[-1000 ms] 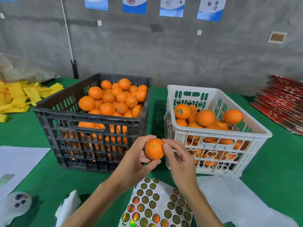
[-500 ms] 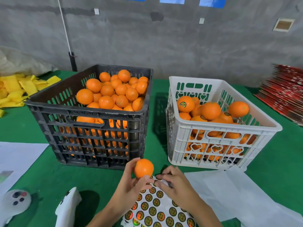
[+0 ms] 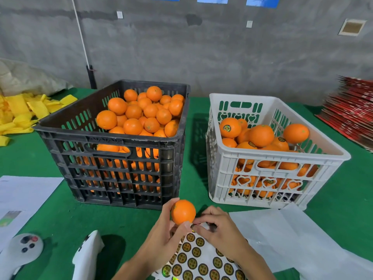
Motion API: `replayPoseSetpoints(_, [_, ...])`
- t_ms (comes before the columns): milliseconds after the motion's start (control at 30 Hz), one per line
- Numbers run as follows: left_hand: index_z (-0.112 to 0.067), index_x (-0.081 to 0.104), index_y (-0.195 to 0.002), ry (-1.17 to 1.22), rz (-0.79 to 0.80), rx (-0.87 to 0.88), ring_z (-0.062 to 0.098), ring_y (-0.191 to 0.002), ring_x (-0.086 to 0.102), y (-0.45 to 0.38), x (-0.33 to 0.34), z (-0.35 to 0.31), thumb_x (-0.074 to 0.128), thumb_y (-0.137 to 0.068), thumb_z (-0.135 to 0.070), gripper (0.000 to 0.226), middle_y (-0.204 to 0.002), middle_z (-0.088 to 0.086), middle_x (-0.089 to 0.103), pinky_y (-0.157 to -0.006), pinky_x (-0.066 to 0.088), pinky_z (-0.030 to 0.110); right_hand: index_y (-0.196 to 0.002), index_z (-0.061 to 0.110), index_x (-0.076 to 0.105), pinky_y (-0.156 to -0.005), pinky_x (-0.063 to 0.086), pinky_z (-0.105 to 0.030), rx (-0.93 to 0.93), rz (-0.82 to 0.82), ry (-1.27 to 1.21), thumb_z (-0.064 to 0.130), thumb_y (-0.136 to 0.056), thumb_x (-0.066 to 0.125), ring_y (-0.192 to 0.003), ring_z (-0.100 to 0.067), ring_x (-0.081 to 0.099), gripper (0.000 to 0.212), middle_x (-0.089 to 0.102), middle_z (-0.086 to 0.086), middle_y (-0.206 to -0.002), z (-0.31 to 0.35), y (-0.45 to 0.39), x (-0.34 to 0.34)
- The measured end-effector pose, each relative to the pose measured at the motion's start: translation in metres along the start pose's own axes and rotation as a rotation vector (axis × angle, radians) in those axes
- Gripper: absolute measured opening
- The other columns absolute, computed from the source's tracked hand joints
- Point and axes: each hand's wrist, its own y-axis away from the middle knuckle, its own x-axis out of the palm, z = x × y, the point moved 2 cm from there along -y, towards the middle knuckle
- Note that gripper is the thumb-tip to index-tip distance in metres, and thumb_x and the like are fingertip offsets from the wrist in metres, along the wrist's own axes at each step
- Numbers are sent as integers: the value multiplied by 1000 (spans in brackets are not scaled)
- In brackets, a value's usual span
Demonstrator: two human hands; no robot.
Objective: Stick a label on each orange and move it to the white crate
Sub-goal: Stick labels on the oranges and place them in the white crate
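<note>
The left hand (image 3: 161, 235) cups a firm, smooth orange (image 3: 183, 212) near the black crate (image 3: 113, 142), while the right hand (image 3: 218, 231) pinches a flimsy label (image 3: 193, 226) off the sticker sheet (image 3: 199, 257). The label looks likely to curl, so hold its edge; the white crate (image 3: 278, 158) waits far right.

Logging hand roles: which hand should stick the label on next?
Right. The right hand already pinches a label at the sticker sheet, beside the orange. The left hand has its grip on that orange.
</note>
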Motion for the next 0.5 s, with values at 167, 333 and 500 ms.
replayPoseSetpoints(167, [-48,20,-151,40,-20,-5,14,-105,74,0,1,4,59,-98,-62,67,-117,-1,73,-95,50,36,-92,34,77,-74,39,-25,6,7,-33,29,-89,78,-89,-13,50,6,58,17,-91,6,4,2])
replayPoseSetpoints(333, [-54,19,-146,39,-20,-13,8,-107,73,-1,1,6,55,-97,-67,62,-112,-5,75,-98,48,34,-89,26,74,-90,52,-27,140,-88,-425,16,-95,70,-98,-14,65,12,69,5,-100,18,6,-11])
replayPoseSetpoints(500, [-57,18,-144,50,0,4,14,-105,73,-4,0,-5,56,-98,-63,61,-116,7,69,-92,51,21,-93,15,78,-101,52,-29,126,-174,-697,24,-89,77,-118,-14,64,10,70,3,-123,42,3,-20])
